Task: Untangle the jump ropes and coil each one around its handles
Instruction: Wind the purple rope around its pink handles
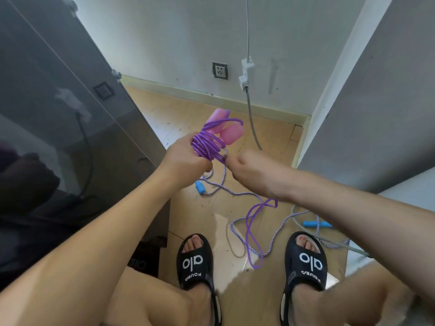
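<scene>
So the purple jump rope [208, 145] is a shiny, smooth plastic cord, and a good chunk of it is already wound in tight loops around its two pink handles [226, 128]. The handles are chunky, translucent pink, held side by side and pointing away from the person. The left hand [186, 158] has its fingers curled round the lower part of the bundle, with the coils sitting right against the fingertips and the handle tops sticking out above them. The right hand [249, 170] is just beside it, fingers curled in, pinching the purple cord right where it leaves the coil. The rest of that cord drops out from under the right wrist and hangs in a long loose loop [253, 234] down to the floor between the feet.

The second one, a purple-and-white braided jump rope [237, 192], is lying on the wooden floor [270, 135] in loose curves, below the hands. One blue handle [200, 187] sits under the left hand, the other blue handle [316, 224] is off to the right near the right black slide sandal [306, 262]. The hanging purple loop crosses over the braided rope near the middle.
</scene>
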`<action>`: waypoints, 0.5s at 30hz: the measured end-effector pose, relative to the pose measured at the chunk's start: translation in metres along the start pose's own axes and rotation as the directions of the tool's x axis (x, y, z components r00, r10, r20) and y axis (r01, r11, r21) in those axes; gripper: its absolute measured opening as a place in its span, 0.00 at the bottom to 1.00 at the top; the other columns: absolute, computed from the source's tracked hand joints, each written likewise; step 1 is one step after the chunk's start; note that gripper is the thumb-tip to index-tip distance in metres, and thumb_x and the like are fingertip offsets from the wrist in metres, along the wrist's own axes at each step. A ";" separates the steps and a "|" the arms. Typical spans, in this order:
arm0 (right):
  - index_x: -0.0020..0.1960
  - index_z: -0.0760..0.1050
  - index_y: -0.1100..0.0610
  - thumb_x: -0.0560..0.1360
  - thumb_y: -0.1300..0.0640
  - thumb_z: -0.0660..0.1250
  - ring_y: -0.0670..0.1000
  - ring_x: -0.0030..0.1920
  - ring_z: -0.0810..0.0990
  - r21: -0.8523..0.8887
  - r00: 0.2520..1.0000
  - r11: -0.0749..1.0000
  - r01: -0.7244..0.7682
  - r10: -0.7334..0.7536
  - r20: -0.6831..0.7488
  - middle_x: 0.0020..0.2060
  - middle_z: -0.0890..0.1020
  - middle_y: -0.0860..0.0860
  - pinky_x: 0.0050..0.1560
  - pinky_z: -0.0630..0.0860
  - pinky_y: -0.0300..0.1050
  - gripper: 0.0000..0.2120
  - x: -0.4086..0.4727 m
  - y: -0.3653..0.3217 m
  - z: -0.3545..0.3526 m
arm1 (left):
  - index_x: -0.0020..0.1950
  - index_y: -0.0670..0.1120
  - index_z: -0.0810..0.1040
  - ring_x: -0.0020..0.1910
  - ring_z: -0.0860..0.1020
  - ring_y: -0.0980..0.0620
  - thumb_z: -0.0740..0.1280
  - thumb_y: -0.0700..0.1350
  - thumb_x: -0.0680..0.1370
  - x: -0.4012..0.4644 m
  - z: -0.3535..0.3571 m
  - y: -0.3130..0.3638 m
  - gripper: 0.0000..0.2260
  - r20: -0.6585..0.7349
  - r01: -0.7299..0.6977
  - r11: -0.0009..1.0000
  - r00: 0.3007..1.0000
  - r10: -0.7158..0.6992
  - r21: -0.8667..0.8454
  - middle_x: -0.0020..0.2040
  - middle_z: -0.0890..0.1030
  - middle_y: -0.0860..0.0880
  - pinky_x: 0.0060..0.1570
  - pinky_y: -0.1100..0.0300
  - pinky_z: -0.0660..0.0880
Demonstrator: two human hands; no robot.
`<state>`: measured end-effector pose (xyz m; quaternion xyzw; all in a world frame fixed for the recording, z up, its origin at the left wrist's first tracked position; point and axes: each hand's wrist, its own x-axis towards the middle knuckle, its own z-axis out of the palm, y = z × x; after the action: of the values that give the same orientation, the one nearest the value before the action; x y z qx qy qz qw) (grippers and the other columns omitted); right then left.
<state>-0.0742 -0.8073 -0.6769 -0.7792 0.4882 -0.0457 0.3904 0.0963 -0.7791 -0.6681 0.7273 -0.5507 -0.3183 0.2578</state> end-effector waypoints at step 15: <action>0.32 0.61 0.57 0.80 0.40 0.60 0.56 0.31 0.64 -0.583 0.755 0.764 0.276 -0.547 -0.360 0.24 0.63 0.53 0.31 0.58 0.46 0.26 0.008 -0.014 -0.059 | 0.40 0.56 0.63 0.38 0.74 0.47 0.65 0.41 0.75 -0.023 0.032 0.022 0.13 0.444 -0.465 0.712 0.864 0.237 0.525 0.35 0.70 0.55 0.42 0.53 0.77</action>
<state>-0.0868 -0.8437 -0.6291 -0.9016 0.3772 -0.2116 0.0124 0.0536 -0.7631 -0.6691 0.5828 -0.7899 -0.1870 -0.0379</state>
